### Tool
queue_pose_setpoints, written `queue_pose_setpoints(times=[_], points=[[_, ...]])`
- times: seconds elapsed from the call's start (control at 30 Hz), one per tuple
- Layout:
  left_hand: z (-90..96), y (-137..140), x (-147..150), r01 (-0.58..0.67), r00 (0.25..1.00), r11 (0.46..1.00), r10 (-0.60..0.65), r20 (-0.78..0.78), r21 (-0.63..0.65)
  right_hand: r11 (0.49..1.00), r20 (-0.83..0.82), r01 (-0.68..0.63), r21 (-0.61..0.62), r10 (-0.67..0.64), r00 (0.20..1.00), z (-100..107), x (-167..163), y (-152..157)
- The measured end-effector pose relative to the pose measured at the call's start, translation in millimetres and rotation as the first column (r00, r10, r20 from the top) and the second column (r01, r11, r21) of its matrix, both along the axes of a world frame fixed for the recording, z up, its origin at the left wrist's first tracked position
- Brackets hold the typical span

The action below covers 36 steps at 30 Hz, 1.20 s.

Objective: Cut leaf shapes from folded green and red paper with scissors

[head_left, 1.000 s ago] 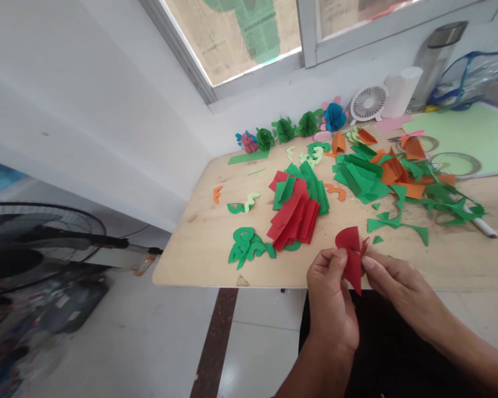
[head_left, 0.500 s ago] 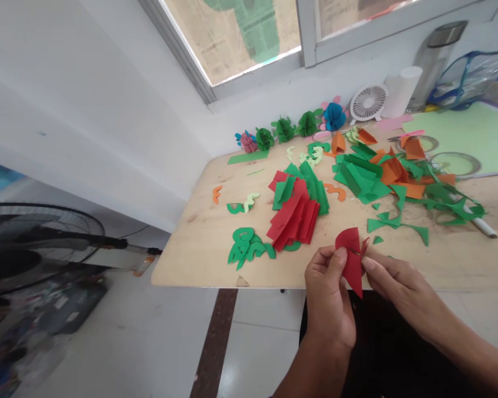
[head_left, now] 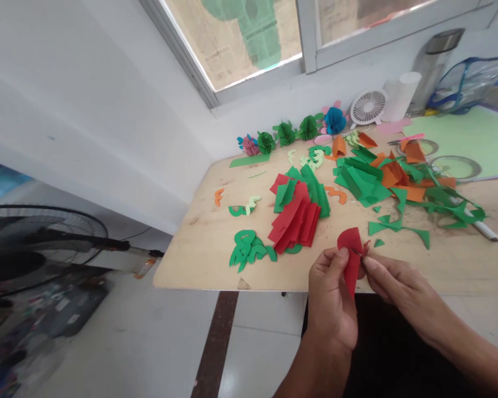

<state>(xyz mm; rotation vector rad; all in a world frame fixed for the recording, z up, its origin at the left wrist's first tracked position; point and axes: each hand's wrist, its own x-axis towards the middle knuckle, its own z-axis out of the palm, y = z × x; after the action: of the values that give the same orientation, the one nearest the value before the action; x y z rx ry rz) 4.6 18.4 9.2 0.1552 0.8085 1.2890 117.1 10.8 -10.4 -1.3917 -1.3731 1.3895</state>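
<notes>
Over the table's front edge, my left hand [head_left: 332, 287] pinches a folded piece of red paper [head_left: 351, 240] between thumb and fingers. My right hand [head_left: 388, 279] is closed at the paper's right side, its thumb and fingertips gripping a small raised flap of it. A slit or crease runs between the upper part and the flap. Just beyond my left hand lies a stack of folded red paper pieces [head_left: 294, 218], partly over folded green paper pieces [head_left: 313, 185]. Left of that stack is a small heap of green paper cut-outs [head_left: 249, 249].
Green paper scraps [head_left: 398, 221] and orange folded paper [head_left: 394, 171] spread over the table's right side, near a white marker [head_left: 485, 229] and tape rolls [head_left: 456, 166]. Finished paper figures [head_left: 286, 132] line the wall, beside a small white fan [head_left: 368, 106]. A large floor fan [head_left: 45, 243] stands left.
The lower part of the red paper has turned and looks narrower, while the flap at my right fingertips has shifted slightly. Both hands keep their grip; the view has moved a little.
</notes>
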Motion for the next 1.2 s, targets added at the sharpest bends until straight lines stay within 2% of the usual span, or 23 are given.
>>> queue_pose_setpoints(times=[0.13, 0.5, 1.0, 1.2], points=[[0.7, -1.2, 3.6, -0.034, 0.999, 0.999, 0.033, -0.026, -0.008, 0.997, 0.063, 0.016, 0.070, -0.020, 0.998, 3.7, -0.4, 1.9], [-2.5, -4.4, 8.5, -0.063, 0.998, 0.998, 0.063, -0.002, 0.022, 0.991, 0.117, 0.057, 0.121, -0.071, 0.991, 3.8, -5.5, 2.0], [-4.9, -3.7, 11.5, -0.056, 0.998, 0.998, 0.056, -0.005, 0.043, 0.995, 0.010, 0.089, 0.038, -0.089, 0.996, -3.8, -6.9, 4.3], [-3.6, -1.7, 14.4, -0.093, 0.995, 0.996, 0.093, -0.023, 0.014, 0.992, 0.011, 0.099, 0.076, -0.100, 0.995, -3.6, -5.8, 6.1]])
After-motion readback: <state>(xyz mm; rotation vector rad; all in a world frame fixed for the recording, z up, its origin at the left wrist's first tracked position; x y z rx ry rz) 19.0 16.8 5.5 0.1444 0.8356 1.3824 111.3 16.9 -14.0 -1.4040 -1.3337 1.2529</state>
